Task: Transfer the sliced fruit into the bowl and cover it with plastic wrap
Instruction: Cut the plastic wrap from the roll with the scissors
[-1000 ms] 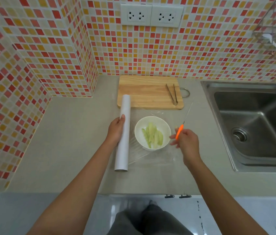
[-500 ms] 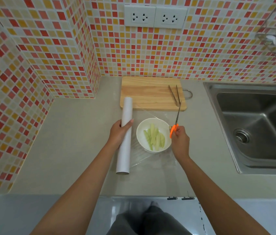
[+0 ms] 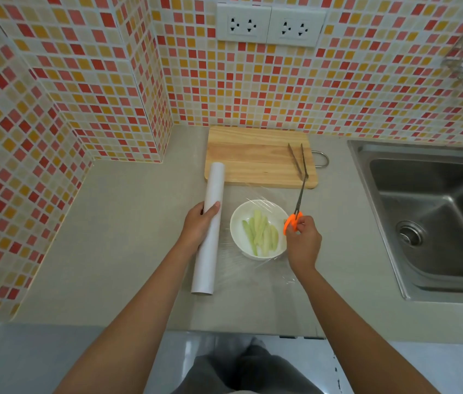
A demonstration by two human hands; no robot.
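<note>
From the head view, the white bowl [image 3: 258,229] sits on the grey counter [image 3: 128,231] and everything lines up around it: pale green fruit slices [image 3: 261,236] lie inside it, so the transfer looks done, and a clear sheet of plastic wrap [image 3: 255,268] is drawn across its top and spills onto the counter on the near side of the bowl. Just left of the bowl lies the wrap roll [image 3: 209,228], long and white, with the left hand [image 3: 200,226] curled over its middle, thumb on top, pinning it down. Just right of the bowl the right hand [image 3: 302,241] is closed through the orange handles of the scissors [image 3: 298,206], whose blades point away from the bowl toward the wooden cutting board [image 3: 258,156] behind it (whether the blades are parted I cannot tell, they read as one thin line). A pair of metal tongs [image 3: 298,160] rests on the board's right part, and the sink [image 3: 434,220] is well to the right of the bowl. My read: the cut is what's left, then the tucking. That film is featherlight, limp and clingy, likely to fold onto itself once freed, so take it by its loose edges and keep it taut; the bowl looks rigid and breakable, best steadied at the rim, while the slices look soft and wet.
</note>
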